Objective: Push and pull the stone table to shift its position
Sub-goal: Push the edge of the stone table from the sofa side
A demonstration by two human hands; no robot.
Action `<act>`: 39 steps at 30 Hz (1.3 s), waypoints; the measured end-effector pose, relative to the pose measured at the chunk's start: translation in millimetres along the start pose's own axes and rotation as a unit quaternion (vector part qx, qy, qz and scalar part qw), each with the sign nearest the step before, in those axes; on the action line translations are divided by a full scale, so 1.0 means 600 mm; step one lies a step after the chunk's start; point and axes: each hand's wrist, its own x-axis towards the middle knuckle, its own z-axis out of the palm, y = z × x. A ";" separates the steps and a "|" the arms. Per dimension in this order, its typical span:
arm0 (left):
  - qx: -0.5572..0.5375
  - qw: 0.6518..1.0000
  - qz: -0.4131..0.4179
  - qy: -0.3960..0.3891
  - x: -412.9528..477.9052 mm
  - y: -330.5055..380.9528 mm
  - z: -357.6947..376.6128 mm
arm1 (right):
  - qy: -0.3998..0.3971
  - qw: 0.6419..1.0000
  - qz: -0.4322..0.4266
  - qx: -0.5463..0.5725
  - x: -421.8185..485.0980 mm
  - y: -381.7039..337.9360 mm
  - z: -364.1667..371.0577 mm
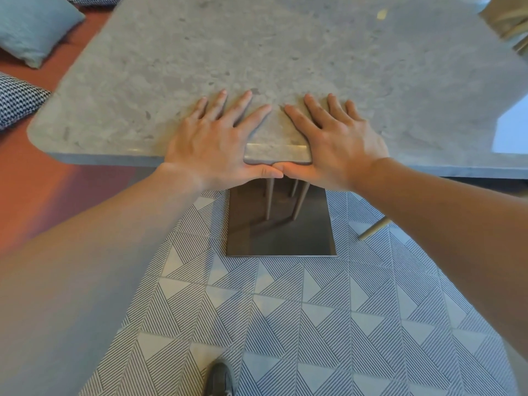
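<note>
A grey speckled stone table [285, 52] with rounded corners fills the upper half of the head view. My left hand [211, 138] lies flat on its near edge, fingers spread on the top, thumb under the rim. My right hand [334, 141] rests beside it in the same way, fingers on the top, thumb below the edge. The two thumbs touch at the middle of the edge. Under the table stands its shiny metal base plate [281, 224] on the floor.
A red bench [28, 190] with a blue cushion [31, 27] and a checked cushion [17, 101] runs along the left. A chair [508, 24] stands at the far right, a pale leg [374, 228] below. Patterned floor tiles [285, 324] and my shoe [218, 378] lie beneath.
</note>
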 end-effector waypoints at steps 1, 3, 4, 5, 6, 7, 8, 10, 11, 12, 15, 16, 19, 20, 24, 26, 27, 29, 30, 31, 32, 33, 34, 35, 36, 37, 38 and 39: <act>0.000 1.000 0.001 -0.001 0.001 -0.003 -0.001 | 0.000 1.000 0.001 0.001 0.002 -0.001 -0.001; 0.000 1.000 0.002 -0.003 0.004 -0.010 -0.001 | -0.002 1.000 0.003 0.003 0.007 -0.005 -0.002; 0.000 1.000 0.004 -0.004 0.006 -0.014 -0.001 | -0.003 1.000 0.005 0.002 0.010 -0.007 -0.002; 0.002 1.000 0.005 -0.004 0.009 -0.019 0.000 | -0.003 1.000 0.007 0.000 0.013 -0.009 -0.002; 0.003 1.000 0.007 -0.004 0.011 -0.024 0.001 | -0.002 1.000 0.008 0.000 0.018 -0.012 -0.002; 0.004 1.000 0.008 -0.003 0.012 -0.028 0.002 | -0.001 1.000 0.010 0.000 0.021 -0.014 -0.003; 0.004 1.000 0.010 -0.002 0.016 -0.033 0.004 | 0.001 1.000 0.012 -0.001 0.026 -0.016 -0.003; 0.001 1.000 0.015 0.000 0.024 -0.045 0.006 | 0.000 1.000 0.018 -0.002 0.038 -0.020 -0.004; 0.000 1.000 0.017 0.000 0.029 -0.053 0.006 | 0.000 1.000 0.019 -0.003 0.044 -0.023 -0.003; -0.001 1.000 0.018 0.000 0.032 -0.059 0.007 | 0.000 1.000 0.021 -0.003 0.050 -0.026 -0.003; -0.003 1.000 0.021 0.003 0.041 -0.071 0.010 | 0.000 1.000 0.030 -0.004 0.063 -0.028 -0.002; -0.005 1.000 0.024 0.001 0.042 -0.072 0.010 | -0.002 1.000 0.031 -0.003 0.064 -0.029 -0.003; -0.008 1.000 0.025 -0.004 0.042 -0.073 0.008 | -0.006 0.999 0.033 -0.005 0.061 -0.031 -0.006; -0.008 1.000 0.024 -0.005 0.042 -0.074 0.008 | -0.007 0.999 0.034 -0.006 0.062 -0.032 -0.007; -0.011 1.000 0.027 -0.003 0.043 -0.074 0.010 | -0.014 0.999 0.038 -0.007 0.061 -0.033 -0.009; -0.007 1.000 0.028 0.002 0.042 -0.073 0.010 | -0.014 0.999 0.039 -0.009 0.060 -0.033 -0.009; -0.006 1.000 0.028 0.003 0.042 -0.075 0.011 | -0.015 0.999 0.040 -0.009 0.061 -0.034 -0.009; -0.008 1.000 0.029 0.005 0.039 -0.074 0.013 | -0.010 0.999 0.038 -0.008 0.061 -0.035 -0.007; -0.011 0.999 0.030 0.003 0.039 -0.074 0.012 | -0.008 0.999 0.039 -0.005 0.060 -0.034 -0.007; -0.014 0.999 0.030 0.001 0.040 -0.073 0.012 | -0.006 0.999 0.039 -0.001 0.059 -0.034 -0.007; -0.017 0.999 0.029 -0.001 0.040 -0.072 0.010 | -0.005 0.999 0.040 0.002 0.058 -0.034 -0.007; -0.018 0.999 0.027 -0.002 0.039 -0.072 0.009 | -0.002 0.999 0.041 0.003 0.057 -0.034 -0.006; -0.019 1.000 0.025 -0.003 0.038 -0.071 0.008 | 0.001 0.999 0.042 0.004 0.056 -0.034 -0.006; -0.020 1.000 0.023 -0.002 0.036 -0.071 0.008 | 0.004 0.999 0.045 0.005 0.056 -0.034 -0.005; -0.022 1.000 0.021 -0.001 0.036 -0.071 0.008 | 0.006 0.999 0.047 0.006 0.056 -0.034 -0.005; -0.024 1.000 0.019 0.002 0.035 -0.071 0.009 | 0.008 0.999 0.050 0.004 0.056 -0.035 -0.004; -0.026 0.999 0.019 0.004 0.036 -0.071 0.010 | 0.011 0.999 0.051 0.001 0.055 -0.035 -0.003; -0.026 0.999 0.018 0.007 0.037 -0.072 0.012 | 0.013 0.999 0.050 -0.001 0.056 -0.035 -0.002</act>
